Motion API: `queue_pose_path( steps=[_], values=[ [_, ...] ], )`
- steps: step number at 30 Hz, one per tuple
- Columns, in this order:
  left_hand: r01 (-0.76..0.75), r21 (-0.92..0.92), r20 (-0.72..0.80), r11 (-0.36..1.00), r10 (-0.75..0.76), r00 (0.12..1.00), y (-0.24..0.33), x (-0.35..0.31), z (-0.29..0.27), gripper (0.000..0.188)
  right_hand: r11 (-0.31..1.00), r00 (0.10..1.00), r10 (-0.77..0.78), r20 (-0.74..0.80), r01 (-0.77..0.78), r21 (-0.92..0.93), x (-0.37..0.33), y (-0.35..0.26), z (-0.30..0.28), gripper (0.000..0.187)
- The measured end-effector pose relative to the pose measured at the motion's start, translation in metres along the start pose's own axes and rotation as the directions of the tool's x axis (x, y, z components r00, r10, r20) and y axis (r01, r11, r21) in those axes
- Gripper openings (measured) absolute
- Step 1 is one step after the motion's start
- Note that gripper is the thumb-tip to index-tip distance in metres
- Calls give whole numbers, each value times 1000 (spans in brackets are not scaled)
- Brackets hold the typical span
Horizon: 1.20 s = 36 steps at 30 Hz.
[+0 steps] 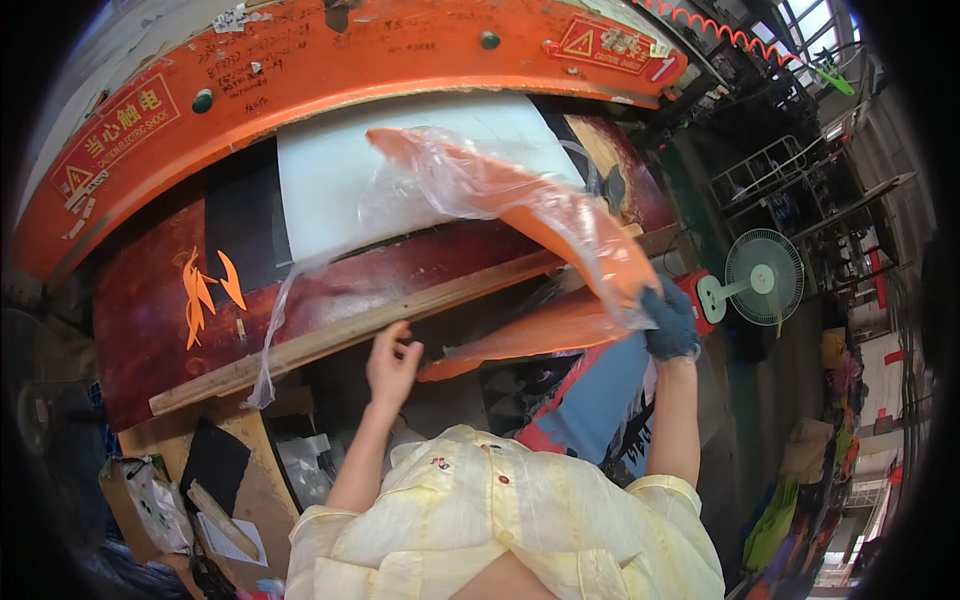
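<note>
My right hand point(670, 320), in a dark blue glove, grips a long orange sheet point(560, 222) at its right end. Clear plastic film point(455, 185) clings to the sheet and hangs loosely about it. The sheet folds at my glove: one part arches over the white board point(330, 190), the other droops toward my body. My bare left hand point(393, 362) is by the wooden front edge of the table, near the tip of the drooping part. Its fingers are loosely bent and apart, with nothing visible in them. A thin tail of film point(272, 345) trails over that edge farther left.
An orange machine beam point(370, 60) spans the far side. Several orange offcuts point(197, 295) lie on the dark red tabletop point(140, 330). A fan point(764, 277) stands at the right. At lower left is a cardboard box point(125, 500); blue-grey sheets point(600, 395) lie below my right hand.
</note>
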<state>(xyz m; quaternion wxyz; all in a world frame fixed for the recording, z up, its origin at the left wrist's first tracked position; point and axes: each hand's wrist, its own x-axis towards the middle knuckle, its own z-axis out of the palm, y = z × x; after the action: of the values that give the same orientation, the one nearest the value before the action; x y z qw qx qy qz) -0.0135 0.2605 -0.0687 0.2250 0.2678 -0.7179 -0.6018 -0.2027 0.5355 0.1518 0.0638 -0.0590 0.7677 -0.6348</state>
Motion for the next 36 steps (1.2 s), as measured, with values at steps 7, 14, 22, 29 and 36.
queue_pose_path(
  steps=[7, 14, 22, 29, 36],
  values=[
    [-227, -67, -70, 972, 222, 973, 29, 24, 10, 95, 870, 878, -478, -14, 472, -140, 9, -3, -86, 24],
    [-220, 115, -511, 969, 248, 823, 96, 50, 27, 71, 905, 923, -357, 142, 304, 297, 0, 29, -153, 28],
    [104, -762, -45, 639, -213, 976, 72, 47, 13, 24, 890, 961, -275, -40, 271, 366, -30, 59, -204, 27],
    [-36, -502, -317, 864, -145, 937, 91, 23, -137, 28, 936, 963, -252, -91, 267, 230, -53, 26, -149, 28],
    [125, 216, -586, 968, 26, 810, 133, -48, -305, 35, 977, 413, -213, 885, 77, 200, -62, 9, -32, 33]
  ],
)
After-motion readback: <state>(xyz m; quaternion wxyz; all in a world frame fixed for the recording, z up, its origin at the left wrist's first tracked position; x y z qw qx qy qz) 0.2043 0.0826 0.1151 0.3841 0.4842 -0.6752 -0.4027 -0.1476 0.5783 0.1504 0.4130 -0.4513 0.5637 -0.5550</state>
